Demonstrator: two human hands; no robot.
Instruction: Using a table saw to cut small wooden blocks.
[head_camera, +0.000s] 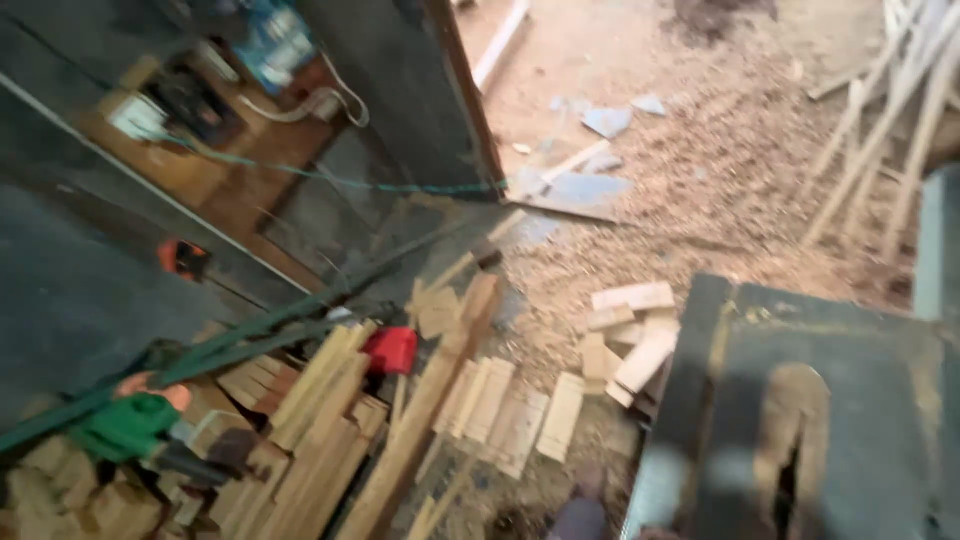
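Pale wood, bright tools on a sawdust-tan floor (740, 180)

Light yellow-brown wooden offcuts (500, 410) surround a red tool (390, 350) and a green tool (125, 428); the machine table (850, 400) is dark green-grey, beside pale blue scraps (605, 120).

Head view, tilted, down at floor (700, 180)

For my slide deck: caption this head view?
Blurred workshop floor: cut wood blocks, sawdust, a green power tool, no hands visible.

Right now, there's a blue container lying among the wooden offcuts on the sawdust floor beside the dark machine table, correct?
Not quite: the container among the wooden offcuts is red, not blue. The head view shows it on the sawdust floor beside the dark machine table.
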